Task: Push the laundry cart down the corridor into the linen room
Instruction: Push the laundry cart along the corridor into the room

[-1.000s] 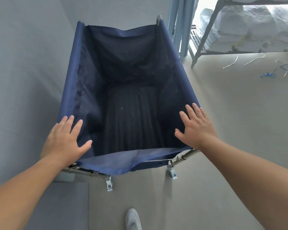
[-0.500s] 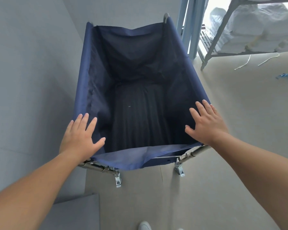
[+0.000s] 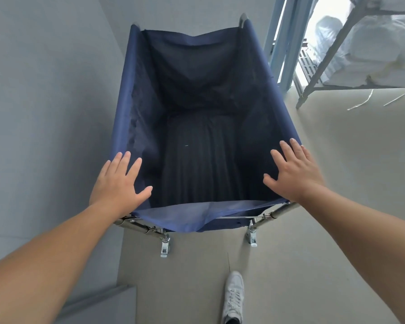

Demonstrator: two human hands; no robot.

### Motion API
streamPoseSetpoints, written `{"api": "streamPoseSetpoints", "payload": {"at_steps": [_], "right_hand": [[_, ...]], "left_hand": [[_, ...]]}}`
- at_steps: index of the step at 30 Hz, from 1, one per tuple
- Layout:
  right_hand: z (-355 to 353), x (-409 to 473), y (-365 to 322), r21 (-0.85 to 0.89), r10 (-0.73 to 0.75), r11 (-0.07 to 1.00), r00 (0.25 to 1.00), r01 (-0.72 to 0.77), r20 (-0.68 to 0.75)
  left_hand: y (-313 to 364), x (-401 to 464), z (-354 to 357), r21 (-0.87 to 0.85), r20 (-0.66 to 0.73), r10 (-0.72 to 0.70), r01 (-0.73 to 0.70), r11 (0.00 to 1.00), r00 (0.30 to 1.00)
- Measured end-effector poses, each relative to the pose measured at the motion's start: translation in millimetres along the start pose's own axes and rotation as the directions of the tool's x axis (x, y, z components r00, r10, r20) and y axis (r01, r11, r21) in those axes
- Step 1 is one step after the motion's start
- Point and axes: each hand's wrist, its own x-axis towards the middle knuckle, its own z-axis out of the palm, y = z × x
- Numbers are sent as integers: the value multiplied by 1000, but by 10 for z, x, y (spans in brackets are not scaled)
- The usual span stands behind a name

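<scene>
Laundry cart (image 3: pixel 124 113): stood directly ahead of both hands, long axis pointing away, wall close on its left.
Linen doorway (image 3: pixel 290 43): lay ahead-right.
Left hand (image 3: pixel 117 183): flat, fingers spread, on near-left rim.
Right hand (image 3: pixel 295 171): likewise, near-right rim, equally near.

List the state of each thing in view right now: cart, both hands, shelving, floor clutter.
Blue fabric laundry cart: upright, bag open, no linen visible inside.
Left hand: flat and open on the cart's near left corner.
Right hand: flat and open on the near right corner.
Grey metal shelf rack: standing, loaded with white bagged linen.
White cords: lying loose on the floor.
</scene>
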Motion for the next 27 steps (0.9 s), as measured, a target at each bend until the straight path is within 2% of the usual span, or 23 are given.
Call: {"api": "streamPoseSetpoints", "payload": {"at_steps": [16, 27], "right_hand": [[-48, 1478, 345, -3, -65, 998, 998, 65, 4], [-82, 2167, 300, -20, -71, 997, 997, 72, 15]], "left_hand": [[48, 1296, -84, -7, 4, -66, 66, 998, 998], [-134, 1908, -67, -36, -4, -77, 77, 996, 997]]}}
